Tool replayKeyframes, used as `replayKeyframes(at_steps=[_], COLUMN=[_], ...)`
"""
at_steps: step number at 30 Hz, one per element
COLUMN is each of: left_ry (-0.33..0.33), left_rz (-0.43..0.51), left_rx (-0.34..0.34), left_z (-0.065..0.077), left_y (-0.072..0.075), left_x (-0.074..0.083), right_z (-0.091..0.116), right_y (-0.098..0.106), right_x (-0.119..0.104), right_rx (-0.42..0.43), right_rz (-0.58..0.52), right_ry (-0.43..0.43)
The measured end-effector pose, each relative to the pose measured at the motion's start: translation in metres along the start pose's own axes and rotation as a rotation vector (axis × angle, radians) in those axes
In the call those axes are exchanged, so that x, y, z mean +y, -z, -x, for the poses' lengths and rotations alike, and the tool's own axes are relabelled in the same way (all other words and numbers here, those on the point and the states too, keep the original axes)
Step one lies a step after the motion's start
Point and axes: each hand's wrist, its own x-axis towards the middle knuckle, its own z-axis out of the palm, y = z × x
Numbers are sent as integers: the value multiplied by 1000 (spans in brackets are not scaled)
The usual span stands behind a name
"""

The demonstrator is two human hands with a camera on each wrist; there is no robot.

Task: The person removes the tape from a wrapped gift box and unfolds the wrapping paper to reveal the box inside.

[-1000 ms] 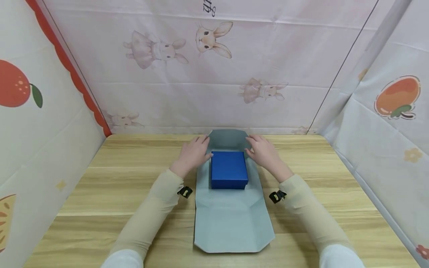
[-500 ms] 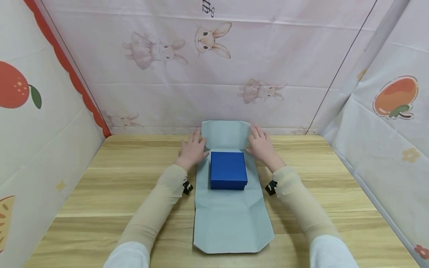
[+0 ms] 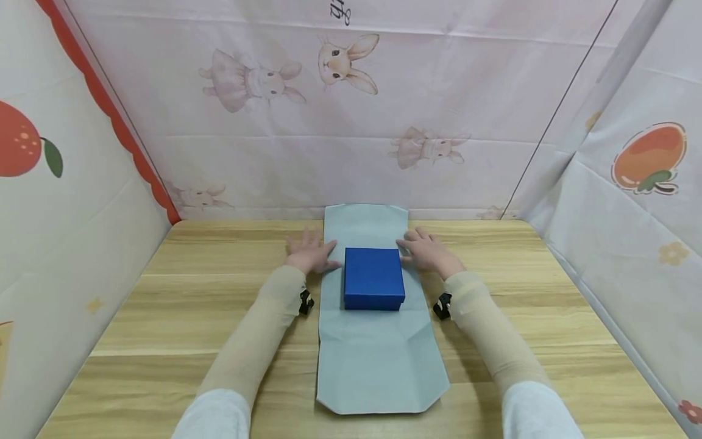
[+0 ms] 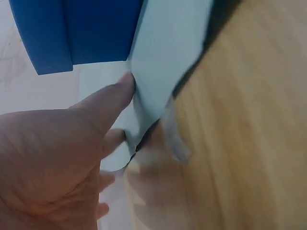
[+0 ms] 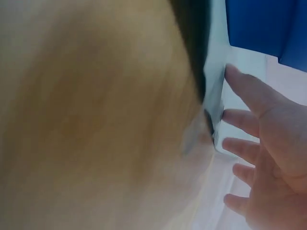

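A blue lidded box (image 3: pixel 374 275) sits on a long pale grey-green sheet of wrapping paper (image 3: pixel 378 372), creased and with cut corners at the near end. My left hand (image 3: pixel 310 253) is spread at the paper's left edge, level with the box's far end. In the left wrist view, its thumb (image 4: pixel 125 86) rests on the paper close to the box (image 4: pixel 100 28). Across from it, my right hand (image 3: pixel 429 252) lies along the right edge with fingers extended. The right thumb (image 5: pixel 235 74) touches the paper beside the box (image 5: pixel 261 24). Neither hand grips anything.
A wooden table (image 3: pixel 219 305) carries everything. A printed cloth (image 3: pixel 351 164) hangs behind the table's far edge, right beyond the paper's far end. At the paper's left edge, a short translucent strip (image 4: pixel 175 134) sticks out over the wood.
The paper's far end, which stood folded up between both hands, has swung back and now lies flatter. Both hands have let go of its edges and come nearer, beside the box.
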Motion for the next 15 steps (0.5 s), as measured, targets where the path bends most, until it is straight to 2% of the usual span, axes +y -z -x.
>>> replayKeyframes(at_steps=[7,11,15], left_ry=[-93,-101,-96], left_rz=[36,22,19], left_rx=[-38,-49,-60], left_z=[-15,-20,-20], left_y=[2,1,4], left_x=[8,8,5], right_z=[-11,-16,-18], right_y=[2,4,3], right_x=[-10,-11,-5], right_rx=[-108,-155,-184], right_rz=[-46,-82,-63], right_ry=[41,17,4])
